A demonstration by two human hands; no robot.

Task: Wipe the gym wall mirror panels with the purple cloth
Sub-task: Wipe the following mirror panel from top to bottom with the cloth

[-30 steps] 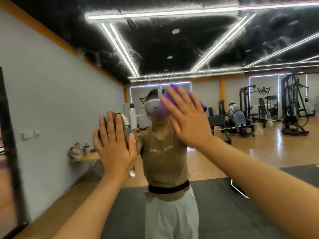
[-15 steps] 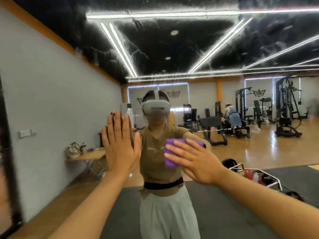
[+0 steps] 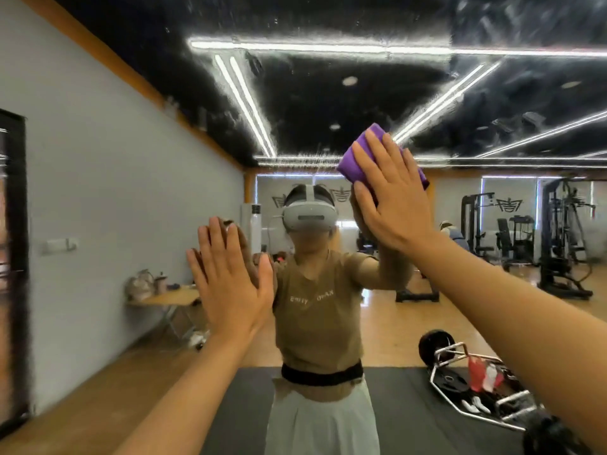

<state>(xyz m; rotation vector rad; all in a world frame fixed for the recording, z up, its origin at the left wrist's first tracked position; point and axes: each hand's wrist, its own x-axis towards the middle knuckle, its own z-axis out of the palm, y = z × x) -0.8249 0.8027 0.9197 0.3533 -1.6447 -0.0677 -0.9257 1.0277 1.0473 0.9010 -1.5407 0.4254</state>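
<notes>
The wall mirror panel (image 3: 492, 103) fills almost the whole view, and streaky smears show across its upper part. A folded purple cloth (image 3: 358, 160) is pressed flat against the glass under my right hand (image 3: 391, 195), above head height and right of centre. Fingers of that hand are spread over the cloth, which sticks out past the fingertips and at the right edge. My left hand (image 3: 230, 284) lies flat on the mirror lower and to the left, fingers together, holding nothing.
The mirror reflects a person wearing a headset, a grey wall at left, a folding table (image 3: 170, 298) with bags, gym machines (image 3: 558, 238) at right and a hex bar with a plate (image 3: 460, 372) on a dark floor mat. A dark frame edge (image 3: 13, 257) stands far left.
My right hand went from head height down to chest height with the cloth, then swept back up higher and to the right. My left hand stayed planted on the glass.
</notes>
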